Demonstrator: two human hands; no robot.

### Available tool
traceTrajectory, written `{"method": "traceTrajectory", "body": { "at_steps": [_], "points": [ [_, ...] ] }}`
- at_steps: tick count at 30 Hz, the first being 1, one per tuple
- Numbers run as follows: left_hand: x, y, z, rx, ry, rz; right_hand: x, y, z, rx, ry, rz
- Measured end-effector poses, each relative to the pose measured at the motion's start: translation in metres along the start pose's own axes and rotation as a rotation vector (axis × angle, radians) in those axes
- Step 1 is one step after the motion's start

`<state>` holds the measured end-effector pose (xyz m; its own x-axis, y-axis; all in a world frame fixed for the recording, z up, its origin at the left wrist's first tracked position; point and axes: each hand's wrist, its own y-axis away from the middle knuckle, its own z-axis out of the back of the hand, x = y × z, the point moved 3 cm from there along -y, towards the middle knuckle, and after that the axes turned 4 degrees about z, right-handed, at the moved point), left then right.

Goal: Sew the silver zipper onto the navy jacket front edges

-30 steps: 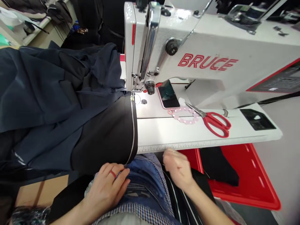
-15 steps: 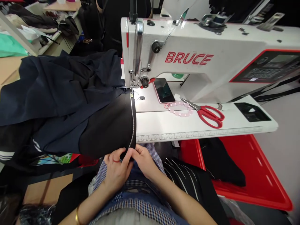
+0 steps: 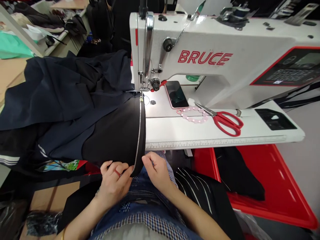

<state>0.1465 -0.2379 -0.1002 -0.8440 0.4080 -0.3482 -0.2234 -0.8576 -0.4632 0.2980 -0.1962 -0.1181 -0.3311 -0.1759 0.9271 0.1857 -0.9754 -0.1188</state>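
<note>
Dark navy and black fabric point(image 3: 112, 133) lies over the left of the machine bed, with a silver zipper point(image 3: 138, 140) running down its right edge from under the presser foot point(image 3: 141, 96). My left hand point(image 3: 115, 178) has its fingers closed on the lower edge of the fabric, beside the zipper's lower end. My right hand point(image 3: 157, 170) is just right of the fabric's bottom corner, fingers curled; whether it pinches the edge is hard to make out. The white sewing machine point(image 3: 205, 60) stands above.
On the machine bed point(image 3: 170, 131) lie a phone point(image 3: 176, 94), a pink bead bracelet point(image 3: 193, 119) and red-handled scissors point(image 3: 227, 123). A red bin point(image 3: 277, 186) with black fabric stands below right. Cardboard point(image 3: 53, 196) lies at lower left. A person in black point(image 3: 130, 20) is behind the machine.
My left hand has moved left and slightly down with the fabric edge. My right hand has moved right, apart from the left. The zipper now runs straighter.
</note>
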Motion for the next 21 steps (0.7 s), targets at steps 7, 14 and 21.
{"method": "traceTrajectory", "body": {
  "at_steps": [7,14,21],
  "points": [
    [-0.005,-0.005,-0.003,0.074,-0.036,0.038,0.016,-0.021,0.027,-0.080,0.359,0.471],
    [-0.003,-0.012,0.006,0.116,0.016,-0.003,0.005,-0.005,0.004,0.071,0.697,0.699],
    [0.011,-0.072,0.019,0.250,0.093,-0.196,0.001,0.005,-0.006,-0.085,0.561,0.700]
  ]
}}
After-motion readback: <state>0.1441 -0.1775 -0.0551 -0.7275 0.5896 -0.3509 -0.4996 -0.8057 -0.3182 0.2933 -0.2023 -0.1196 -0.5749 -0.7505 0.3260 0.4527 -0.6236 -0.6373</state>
